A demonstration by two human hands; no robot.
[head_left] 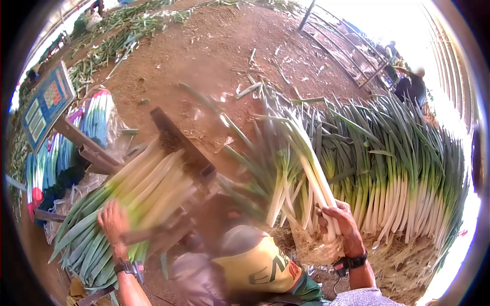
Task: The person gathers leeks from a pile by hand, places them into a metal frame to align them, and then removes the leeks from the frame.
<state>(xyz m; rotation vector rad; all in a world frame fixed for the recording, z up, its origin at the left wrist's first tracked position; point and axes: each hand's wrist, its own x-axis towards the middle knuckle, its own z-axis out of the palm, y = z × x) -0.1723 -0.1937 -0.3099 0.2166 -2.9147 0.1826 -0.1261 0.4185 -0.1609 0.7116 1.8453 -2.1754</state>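
Note:
My right hand (341,222) is closed around the pale lower stems of a few leeks (315,171), just above their stringy roots. Their green tops point up and away from me. My left hand (113,222) lies with fingers spread on the green leaves of a leek pile (84,239) resting slantwise on a stand. The white ends of that pile reach toward a dark upright board (184,143) and are partly blurred. Beside the held leeks, loose leeks (279,188) lean with their white ends toward me.
A long row of leeks (393,168) fills the right side, roots nearest me. At left stand a printed sign (48,107) and wrapped bundles (94,120). A metal frame (347,56) and a person (412,86) are at back right. Leaf scraps litter the dirt floor (204,46).

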